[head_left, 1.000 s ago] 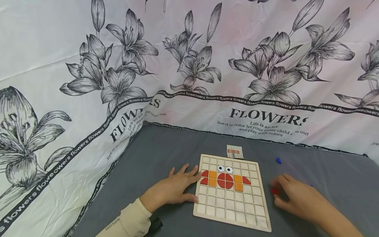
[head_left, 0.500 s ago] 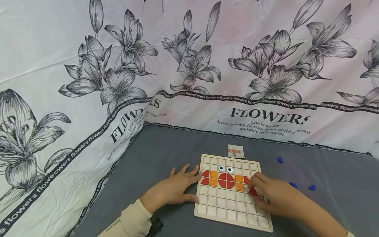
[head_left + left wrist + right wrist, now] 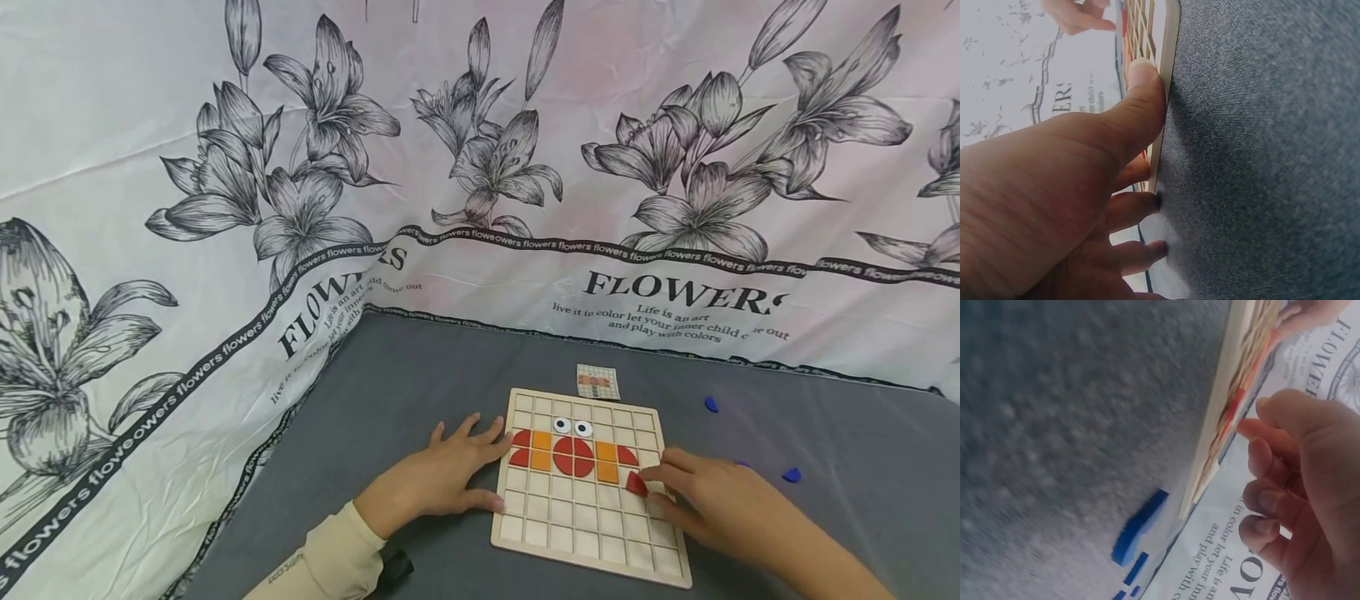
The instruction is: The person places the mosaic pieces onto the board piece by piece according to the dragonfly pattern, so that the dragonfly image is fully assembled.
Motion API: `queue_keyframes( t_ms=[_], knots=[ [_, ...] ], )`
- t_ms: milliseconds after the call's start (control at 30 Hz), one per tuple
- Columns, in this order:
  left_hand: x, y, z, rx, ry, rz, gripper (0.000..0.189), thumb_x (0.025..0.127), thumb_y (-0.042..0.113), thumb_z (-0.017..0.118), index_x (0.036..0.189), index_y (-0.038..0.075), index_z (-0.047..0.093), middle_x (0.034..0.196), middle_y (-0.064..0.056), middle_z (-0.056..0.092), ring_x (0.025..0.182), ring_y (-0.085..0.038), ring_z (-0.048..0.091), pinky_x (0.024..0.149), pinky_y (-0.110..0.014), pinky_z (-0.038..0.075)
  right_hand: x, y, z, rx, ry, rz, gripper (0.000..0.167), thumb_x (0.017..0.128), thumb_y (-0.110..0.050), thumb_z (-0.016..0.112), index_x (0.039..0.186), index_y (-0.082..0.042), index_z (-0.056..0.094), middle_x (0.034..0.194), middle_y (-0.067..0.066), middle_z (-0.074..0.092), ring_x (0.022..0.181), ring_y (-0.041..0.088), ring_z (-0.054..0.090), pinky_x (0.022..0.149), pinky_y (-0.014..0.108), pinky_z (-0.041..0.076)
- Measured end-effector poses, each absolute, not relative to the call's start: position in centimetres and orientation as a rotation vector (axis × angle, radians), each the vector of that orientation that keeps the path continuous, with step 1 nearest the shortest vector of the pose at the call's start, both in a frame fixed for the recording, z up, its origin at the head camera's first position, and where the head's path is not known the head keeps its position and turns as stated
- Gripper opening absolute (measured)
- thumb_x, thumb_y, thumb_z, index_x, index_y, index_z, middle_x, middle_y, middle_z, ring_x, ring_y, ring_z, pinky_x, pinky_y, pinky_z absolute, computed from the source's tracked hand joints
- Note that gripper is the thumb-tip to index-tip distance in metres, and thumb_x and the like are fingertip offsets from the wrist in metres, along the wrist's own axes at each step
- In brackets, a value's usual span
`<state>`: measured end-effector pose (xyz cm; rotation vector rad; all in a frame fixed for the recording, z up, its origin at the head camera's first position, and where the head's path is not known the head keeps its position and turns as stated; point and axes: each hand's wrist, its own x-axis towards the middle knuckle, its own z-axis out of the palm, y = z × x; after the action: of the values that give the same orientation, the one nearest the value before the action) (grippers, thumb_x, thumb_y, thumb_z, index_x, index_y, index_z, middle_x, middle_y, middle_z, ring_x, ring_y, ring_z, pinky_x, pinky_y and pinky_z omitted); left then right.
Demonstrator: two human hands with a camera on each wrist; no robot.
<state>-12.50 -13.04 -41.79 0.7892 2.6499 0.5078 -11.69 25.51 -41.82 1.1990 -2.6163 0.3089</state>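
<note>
A wooden grid board [image 3: 570,529] lies on the grey cloth, bearing red quarter-round pieces [image 3: 572,457], orange tiles [image 3: 607,462] and two eye discs [image 3: 572,427]. My left hand [image 3: 446,475] rests at the board's left edge, fingers spread and thumb touching the rim; the left wrist view shows the thumb [image 3: 1140,94] over that rim. A loose red quarter-round piece [image 3: 636,483] sits askew on the right side of the grid, below another red one. Right at its edge are the index finger and thumb of my right hand [image 3: 720,496], parted, with the other fingers loosely bent.
Several blue pieces [image 3: 791,475] lie on the cloth right of the board. A small printed pattern card [image 3: 597,382] lies just beyond its far edge. Behind the table hangs a flowered curtain [image 3: 480,275].
My right hand carried the red quarter-round piece leftward from the cloth onto the board, then drew slightly back right from it. My left hand stays at the left edge.
</note>
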Motion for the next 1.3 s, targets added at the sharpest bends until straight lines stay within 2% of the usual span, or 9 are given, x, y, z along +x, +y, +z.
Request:
queue_keyframes(
  t_ms=[133,400,667,833,1100,1300],
  knots=[
    [-12.6,-13.1,-41.8,0.786,2.652,0.502,0.086,0.096,0.056,0.071,0.168,0.025,0.035,0.175,-0.004,0.024,0.163,-0.037,0.013,0.121,-0.075,0.017,-11.7,25.5,-42.4,1.179,-2.598,0.290,0.027,0.084,-0.025,0.091,0.108,-0.028,0.079,0.088,-0.021,0.046,0.061,-0.010,0.033,0.051,0.015,0.031],
    [-12.6,-12.9,-41.8,0.809,2.653,0.492,0.086,0.095,0.054,0.072,0.167,0.024,0.036,0.174,-0.006,0.025,0.162,-0.039,0.014,0.120,-0.075,0.019,-12.1,24.9,-42.9,1.224,-2.536,0.258,0.032,0.081,-0.017,0.092,0.111,-0.021,0.083,0.087,-0.018,0.043,0.061,-0.008,0.031,0.051,0.012,0.029],
    [-12.6,-12.9,-41.7,0.805,2.652,0.490,0.086,0.095,0.054,0.073,0.167,0.022,0.038,0.174,-0.006,0.026,0.162,-0.039,0.015,0.120,-0.075,0.020,-12.1,24.2,-42.8,1.194,-2.582,0.148,0.020,0.084,-0.020,0.090,0.100,-0.020,0.079,0.087,-0.018,0.041,0.060,-0.005,0.030,0.049,0.016,0.030],
    [-12.5,-12.9,-41.8,0.800,2.650,0.493,0.086,0.095,0.055,0.073,0.167,0.023,0.037,0.174,-0.006,0.025,0.162,-0.039,0.014,0.120,-0.075,0.019,-12.2,24.0,-42.7,1.184,-2.580,0.130,0.019,0.084,-0.019,0.090,0.099,-0.019,0.078,0.086,-0.018,0.041,0.059,-0.005,0.030,0.048,0.017,0.029],
    [-12.4,-13.0,-41.9,0.798,2.654,0.508,0.087,0.094,0.055,0.073,0.167,0.024,0.037,0.174,-0.005,0.025,0.162,-0.038,0.014,0.120,-0.075,0.019,-12.0,24.0,-42.6,1.211,-2.555,0.185,0.032,0.084,-0.019,0.090,0.115,-0.016,0.082,0.085,-0.019,0.042,0.059,-0.007,0.028,0.049,0.014,0.028],
    [-12.3,-13.1,-41.9,0.794,2.653,0.517,0.087,0.094,0.055,0.073,0.167,0.024,0.037,0.174,-0.005,0.025,0.162,-0.038,0.014,0.120,-0.074,0.018,-11.6,25.1,-41.9,1.136,-2.613,0.241,0.039,0.083,-0.017,0.091,0.119,-0.022,0.080,0.091,-0.019,0.050,0.061,-0.009,0.033,0.050,0.016,0.033]
  ],
)
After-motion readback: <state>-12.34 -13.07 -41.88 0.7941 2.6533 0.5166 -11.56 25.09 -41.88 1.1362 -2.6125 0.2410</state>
